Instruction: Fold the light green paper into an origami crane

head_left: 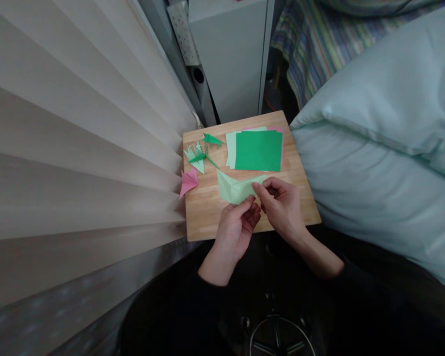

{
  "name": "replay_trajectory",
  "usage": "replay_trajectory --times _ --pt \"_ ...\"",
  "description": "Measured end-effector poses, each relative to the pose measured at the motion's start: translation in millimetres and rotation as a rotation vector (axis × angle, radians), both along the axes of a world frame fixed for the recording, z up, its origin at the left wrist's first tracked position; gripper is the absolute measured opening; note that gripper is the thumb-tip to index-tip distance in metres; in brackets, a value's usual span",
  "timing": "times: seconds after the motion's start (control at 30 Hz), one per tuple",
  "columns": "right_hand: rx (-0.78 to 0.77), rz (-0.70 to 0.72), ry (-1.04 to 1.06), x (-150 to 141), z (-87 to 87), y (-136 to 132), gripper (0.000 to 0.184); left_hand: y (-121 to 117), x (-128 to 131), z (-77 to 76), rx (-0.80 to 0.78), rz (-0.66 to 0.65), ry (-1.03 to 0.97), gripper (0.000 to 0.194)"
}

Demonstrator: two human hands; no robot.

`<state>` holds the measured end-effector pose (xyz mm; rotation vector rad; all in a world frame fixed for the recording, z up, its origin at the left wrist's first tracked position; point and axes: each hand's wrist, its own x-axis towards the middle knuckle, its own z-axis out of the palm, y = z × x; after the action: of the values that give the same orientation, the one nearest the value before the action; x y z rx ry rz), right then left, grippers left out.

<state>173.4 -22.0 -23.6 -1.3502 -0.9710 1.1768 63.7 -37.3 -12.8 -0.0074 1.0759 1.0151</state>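
Observation:
A light green folded paper (pixel 234 188) lies over the small wooden board (pixel 203 212). My left hand (pixel 237 227) pinches its near edge from below. My right hand (pixel 282 202) grips its right end between thumb and fingers. Both hands meet at the paper's lower right part, just above the board's front half.
A stack of square papers (pixel 258 150), dark green on top with pink and pale green beneath, lies at the board's back. Folded green figures (pixel 202 153) and a pink one (pixel 188 182) sit at the left edge. Pleated blinds (pixel 77 148) stand left, a pale pillow (pixel 385 138) right.

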Motion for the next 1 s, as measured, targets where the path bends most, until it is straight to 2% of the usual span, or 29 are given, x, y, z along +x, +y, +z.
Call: replay_trajectory --times 0.2,0.47,0.6,1.0 --pt "-0.018 0.019 0.056 -3.5 1.5 -2.2 0.036 -0.3 2.3 3.5 0.055 0.012 0.097 0.028" --pt "-0.028 -0.024 0.048 -4.5 -2.5 -2.4 0.04 2.2 5.6 7.2 0.076 0.045 0.073 0.02" --pt "-0.05 -0.006 0.124 -7.0 -2.4 -4.1 0.038 3.2 5.9 8.9 0.07 0.091 0.084 0.019" --pt "-0.068 0.016 0.236 -10.0 -2.0 -5.5 0.032 2.7 4.9 3.8 0.205 0.087 0.141 0.029"
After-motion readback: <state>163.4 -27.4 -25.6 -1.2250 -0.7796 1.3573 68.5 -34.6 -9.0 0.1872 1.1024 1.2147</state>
